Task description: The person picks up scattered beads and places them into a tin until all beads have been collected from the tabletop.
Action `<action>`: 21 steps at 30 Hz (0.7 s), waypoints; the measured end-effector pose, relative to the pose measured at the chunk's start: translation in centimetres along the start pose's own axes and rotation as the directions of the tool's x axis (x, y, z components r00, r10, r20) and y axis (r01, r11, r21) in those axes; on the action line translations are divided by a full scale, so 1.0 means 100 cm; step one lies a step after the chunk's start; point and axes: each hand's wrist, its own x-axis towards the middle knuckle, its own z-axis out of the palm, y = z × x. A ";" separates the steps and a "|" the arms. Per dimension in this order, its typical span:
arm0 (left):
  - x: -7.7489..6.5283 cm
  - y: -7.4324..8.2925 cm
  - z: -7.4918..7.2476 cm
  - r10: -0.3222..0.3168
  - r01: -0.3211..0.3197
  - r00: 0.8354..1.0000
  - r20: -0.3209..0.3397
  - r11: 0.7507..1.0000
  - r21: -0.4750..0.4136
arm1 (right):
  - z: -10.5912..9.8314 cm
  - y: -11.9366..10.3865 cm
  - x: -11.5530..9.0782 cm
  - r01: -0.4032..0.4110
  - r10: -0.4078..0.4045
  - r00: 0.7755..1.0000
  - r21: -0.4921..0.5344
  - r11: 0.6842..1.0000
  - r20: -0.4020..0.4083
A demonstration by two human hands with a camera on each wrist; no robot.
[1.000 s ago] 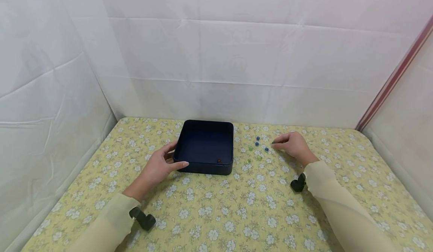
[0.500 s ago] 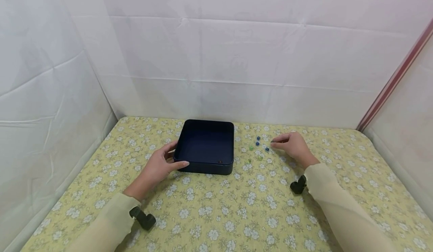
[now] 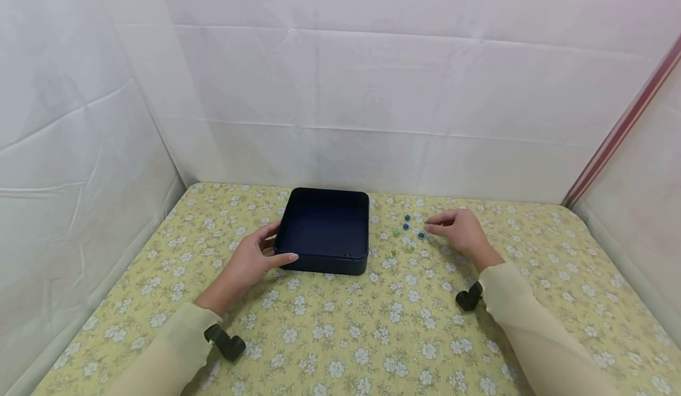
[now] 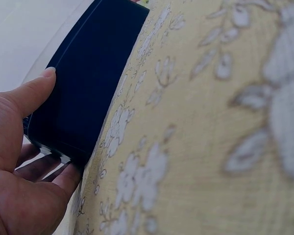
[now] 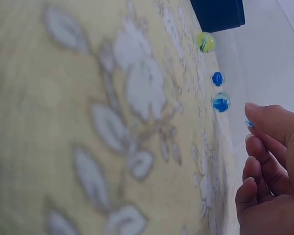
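Blue glass marble (image 5: 249, 123), mostly hidden by the fingertips, is pinched between thumb and index finger of the right hand (image 3: 459, 229) – the other fingers bent below – on the right of the scene, just beyond a loose group of marbles. Three loose blue marbles (image 3: 406, 227) lie on the surface to its left, two of them close together on the far side and one nearest the hand. Three yellow-green marbles (image 3: 396, 233) lie among them, one beside the blue pair and two on the near side. Left of the group stands a square navy box (image 3: 324, 264), open at the top, with a small brown object (image 3: 347, 255) inside at its near right corner. The left hand (image 3: 251, 260) grips the box's near left corner – thumb along the near wall, fingers at the left wall. Yellow flowered cloth (image 3: 340, 337) covers the surface
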 end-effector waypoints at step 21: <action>-0.002 0.001 -0.001 0.003 -0.003 1.000 0.005 1.000 -0.007 | 0.008 -0.007 -0.015 0.063 -0.057 0.997 0.133 0.989 -0.049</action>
